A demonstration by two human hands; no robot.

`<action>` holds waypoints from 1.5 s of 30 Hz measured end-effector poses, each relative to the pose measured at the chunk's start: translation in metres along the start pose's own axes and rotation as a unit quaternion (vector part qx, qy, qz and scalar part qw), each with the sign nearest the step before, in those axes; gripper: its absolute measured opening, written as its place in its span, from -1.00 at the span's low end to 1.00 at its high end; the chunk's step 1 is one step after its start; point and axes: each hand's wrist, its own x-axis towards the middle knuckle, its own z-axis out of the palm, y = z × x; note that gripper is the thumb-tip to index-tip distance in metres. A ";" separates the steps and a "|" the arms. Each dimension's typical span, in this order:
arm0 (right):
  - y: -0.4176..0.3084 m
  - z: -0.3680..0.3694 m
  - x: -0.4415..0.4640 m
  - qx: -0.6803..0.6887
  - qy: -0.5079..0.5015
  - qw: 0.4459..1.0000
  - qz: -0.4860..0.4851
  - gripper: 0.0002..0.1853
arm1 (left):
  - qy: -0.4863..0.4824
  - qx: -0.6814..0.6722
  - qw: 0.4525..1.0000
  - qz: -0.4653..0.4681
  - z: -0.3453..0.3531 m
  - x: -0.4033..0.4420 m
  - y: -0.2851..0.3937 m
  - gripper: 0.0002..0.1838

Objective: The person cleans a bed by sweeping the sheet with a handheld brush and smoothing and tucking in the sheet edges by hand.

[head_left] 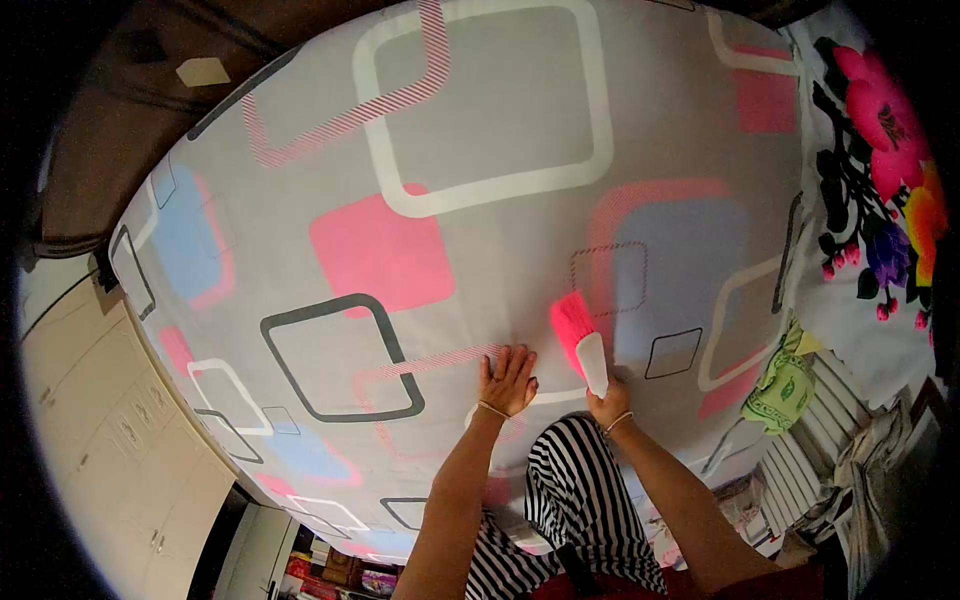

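A grey sheet [500, 260] with pink, blue and white squares covers the wide bed surface. My left hand [508, 382] lies flat on it with the fingers spread, holding nothing. To its right, my right hand [609, 402] grips the lower end of a white-handled brush [592, 362]. The brush's bright pink bristles point up and away from me, close to or on the sheet; whether they touch it I cannot tell. My knee in striped trousers [580, 460] rests between my two arms.
Pale cabinets [130, 440] stand at the left. A floral cloth [870, 200] hangs at the right, above a green cloth [780, 392] and a white slatted rack [815, 410]. Several colourful items lie at the bottom edge. Dark brown furniture fills the upper left.
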 end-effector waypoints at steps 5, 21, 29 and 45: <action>0.022 0.011 -0.008 -0.006 0.005 1.000 -0.017 -0.74 | 0.026 -0.006 1.000 0.001 0.004 -0.002 0.000 -0.50; 0.017 0.006 -0.007 -0.083 0.010 0.996 0.004 -0.67 | -0.009 0.076 0.997 0.014 -0.001 -0.001 0.013 -0.39; 0.008 0.001 -0.008 -0.081 0.041 0.996 -0.023 -0.66 | 0.020 0.081 0.996 0.012 -0.002 -0.003 0.018 -0.38; 0.011 0.004 -0.009 -0.067 0.073 0.995 -0.015 -0.65 | 0.057 0.065 0.993 -0.076 0.007 -0.067 0.069 -0.37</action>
